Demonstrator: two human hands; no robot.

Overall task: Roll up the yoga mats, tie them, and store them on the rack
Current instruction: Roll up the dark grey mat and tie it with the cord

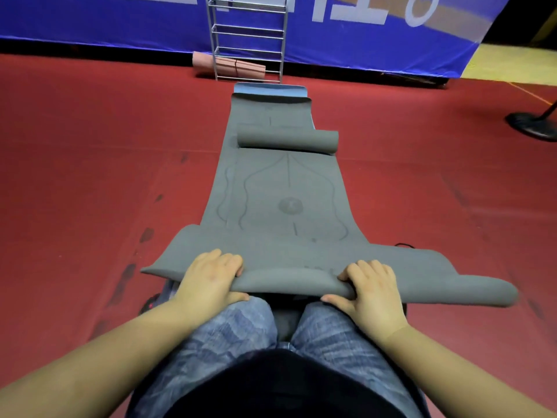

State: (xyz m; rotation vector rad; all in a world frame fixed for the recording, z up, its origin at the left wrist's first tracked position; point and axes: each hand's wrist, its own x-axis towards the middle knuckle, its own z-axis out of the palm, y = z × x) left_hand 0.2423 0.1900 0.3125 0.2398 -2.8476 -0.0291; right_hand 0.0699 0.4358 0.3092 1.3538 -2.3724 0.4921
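While a loose grey roll (287, 141) lies across the grey mat (280, 203) toward twelve o'clock, one metal rack (248, 37) stands beyond, one pink rolled mat (229, 67) at its foot. The mat's long axis runs six to twelve. Left hand (208, 277) and right hand (372, 292) both grip its curled near edge.
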